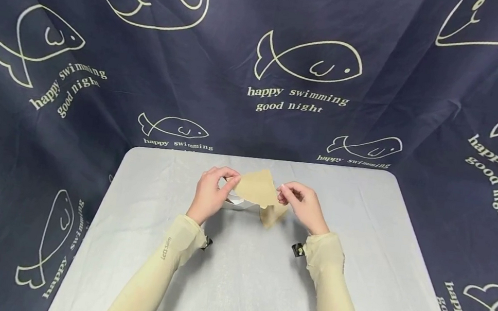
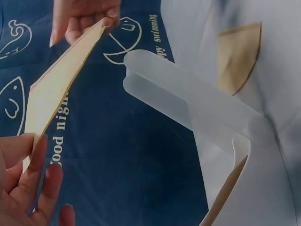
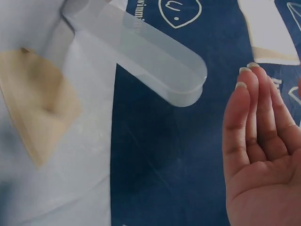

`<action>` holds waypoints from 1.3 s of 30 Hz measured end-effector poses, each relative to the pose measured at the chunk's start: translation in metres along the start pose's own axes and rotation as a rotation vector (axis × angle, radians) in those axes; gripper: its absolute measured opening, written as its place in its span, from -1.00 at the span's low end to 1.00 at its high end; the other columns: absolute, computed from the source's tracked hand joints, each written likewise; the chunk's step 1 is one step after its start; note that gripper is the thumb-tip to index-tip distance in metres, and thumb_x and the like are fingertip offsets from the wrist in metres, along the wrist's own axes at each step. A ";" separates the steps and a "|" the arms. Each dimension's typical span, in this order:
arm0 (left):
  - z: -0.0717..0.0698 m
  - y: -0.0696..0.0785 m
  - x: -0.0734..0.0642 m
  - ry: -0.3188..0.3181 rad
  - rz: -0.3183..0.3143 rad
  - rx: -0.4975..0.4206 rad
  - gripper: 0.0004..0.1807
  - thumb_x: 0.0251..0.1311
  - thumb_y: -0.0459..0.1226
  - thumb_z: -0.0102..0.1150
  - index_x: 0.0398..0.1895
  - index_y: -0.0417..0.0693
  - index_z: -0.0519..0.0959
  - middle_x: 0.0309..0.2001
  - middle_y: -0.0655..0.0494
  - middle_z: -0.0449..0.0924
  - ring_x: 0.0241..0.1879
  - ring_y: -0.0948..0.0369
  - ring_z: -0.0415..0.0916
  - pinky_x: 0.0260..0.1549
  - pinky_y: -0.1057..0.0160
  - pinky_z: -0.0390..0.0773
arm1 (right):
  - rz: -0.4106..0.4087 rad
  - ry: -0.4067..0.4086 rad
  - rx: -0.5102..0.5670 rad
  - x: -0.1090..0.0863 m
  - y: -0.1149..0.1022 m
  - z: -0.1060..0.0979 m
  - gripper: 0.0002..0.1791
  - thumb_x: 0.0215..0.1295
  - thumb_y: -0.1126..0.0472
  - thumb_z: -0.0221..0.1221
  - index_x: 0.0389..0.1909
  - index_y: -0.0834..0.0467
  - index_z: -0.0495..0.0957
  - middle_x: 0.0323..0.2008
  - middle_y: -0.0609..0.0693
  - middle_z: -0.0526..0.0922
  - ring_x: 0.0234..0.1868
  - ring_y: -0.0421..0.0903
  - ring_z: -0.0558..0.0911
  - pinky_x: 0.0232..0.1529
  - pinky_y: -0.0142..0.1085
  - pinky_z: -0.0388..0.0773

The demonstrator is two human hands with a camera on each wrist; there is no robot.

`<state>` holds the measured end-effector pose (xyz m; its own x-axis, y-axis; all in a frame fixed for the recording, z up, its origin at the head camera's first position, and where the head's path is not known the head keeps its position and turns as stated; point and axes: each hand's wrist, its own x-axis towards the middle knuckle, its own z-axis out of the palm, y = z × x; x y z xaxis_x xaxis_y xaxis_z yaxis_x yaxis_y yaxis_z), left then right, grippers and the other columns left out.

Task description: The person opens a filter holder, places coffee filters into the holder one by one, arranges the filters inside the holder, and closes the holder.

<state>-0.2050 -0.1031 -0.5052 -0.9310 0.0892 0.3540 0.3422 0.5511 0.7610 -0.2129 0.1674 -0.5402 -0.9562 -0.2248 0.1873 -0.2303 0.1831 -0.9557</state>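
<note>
1. Clearly, the left hand [image 1: 215, 193] pinches one end of a tan paper piece [image 1: 255, 186] between thumb and fingers, its other fingers apart from the paper.
2. From that pinch, the paper piece stretches toward the right hand [image 1: 300, 202], hanging in the air between the two hands.
3. At the paper's far end, the right hand holds its fingers fairly straight and side by side, tips right beside the edge; whether they touch it, I cannot tell.
4. Below the raised paper stands a whitish translucent holder [image 2: 268, 183] with a long rounded arm; a brown edge shows inside its opening.
5. Next to the holder, a second tan piece [image 2: 240, 56] lies on the pale tabletop [image 1: 243, 279].
</note>
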 end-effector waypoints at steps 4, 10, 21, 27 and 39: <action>0.002 0.000 0.000 0.024 -0.026 -0.029 -0.87 0.36 -0.19 0.33 -0.19 -0.03 0.76 -0.29 0.06 0.73 -0.19 0.08 0.59 0.03 0.01 0.44 | 0.012 -0.007 0.016 -0.003 0.003 0.001 -0.81 0.49 0.34 0.19 -0.15 0.41 0.68 -0.34 0.22 0.73 -0.39 -0.16 0.73 -0.26 -0.31 0.72; 0.006 -0.002 -0.001 -0.003 -0.021 -0.092 -0.88 0.38 -0.22 0.31 -0.19 -0.06 0.74 -0.27 0.05 0.76 -0.17 0.09 0.66 -0.03 -0.04 0.60 | 0.037 -0.037 -0.071 -0.001 -0.007 0.008 -0.85 0.36 0.26 0.35 -0.23 0.31 0.74 -0.37 0.21 0.77 -0.41 -0.01 0.76 -0.34 -0.38 0.68; -0.002 0.001 0.001 -0.098 0.099 -0.006 -0.63 0.34 -0.23 0.34 0.20 0.03 0.64 0.11 0.09 0.70 0.10 0.14 0.61 0.19 0.05 0.54 | -0.064 -0.135 -0.447 0.003 -0.016 0.005 -0.92 0.36 0.21 0.36 -0.37 0.06 0.73 -0.45 -0.16 0.73 -0.39 -0.25 0.63 -0.23 -0.35 0.63; 0.000 0.006 0.003 -0.103 0.154 0.089 -0.62 0.28 -0.12 0.42 0.15 0.10 0.69 -0.03 0.21 0.77 -0.05 0.18 0.63 0.13 0.04 0.47 | -0.122 -0.185 -0.481 0.004 -0.021 0.005 -0.92 0.35 0.23 0.36 -0.37 0.03 0.72 -0.49 -0.21 0.69 -0.41 -0.28 0.60 -0.23 -0.32 0.61; 0.008 0.004 0.000 0.039 0.111 0.025 -0.92 0.31 -0.23 0.38 -0.22 -0.02 0.75 -0.37 0.10 0.71 -0.30 0.14 0.57 0.00 0.08 0.35 | -0.022 -0.086 -0.234 -0.006 -0.015 0.009 -0.87 0.39 0.17 0.34 -0.13 0.12 0.74 -0.31 -0.03 0.75 -0.33 -0.20 0.68 -0.24 -0.38 0.62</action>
<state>-0.2044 -0.0938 -0.5064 -0.8817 0.1193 0.4565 0.4395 0.5598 0.7025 -0.2022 0.1571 -0.5293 -0.9339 -0.3097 0.1784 -0.2963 0.3917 -0.8711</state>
